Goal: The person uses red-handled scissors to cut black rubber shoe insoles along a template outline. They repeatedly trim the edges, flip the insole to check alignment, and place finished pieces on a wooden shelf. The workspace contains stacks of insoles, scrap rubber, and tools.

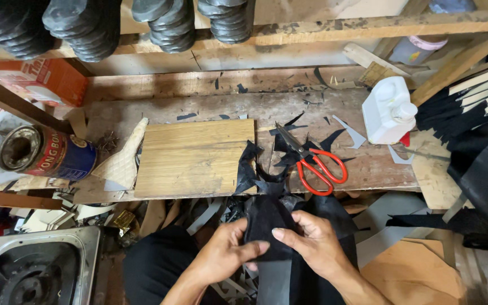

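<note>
Black piece (266, 226) held in both hands, below the front edge of the bench (334, 101).

The left hand (224, 254) grasps the piece from the left with the thumb on top, and the right hand (312, 243) pinches it from the right, thumbs almost meeting. Just above, black scraps (255, 169) lie at the bench edge, touching a wooden board (193, 158). Red scissors (317, 166) lie beside the scraps, a white bottle (388, 110) further right, a tin can (43, 152) far left.

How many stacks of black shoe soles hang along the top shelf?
4, side by side: far left, second, third, fourth. Their tops are cropped; more may be out of view.
</note>
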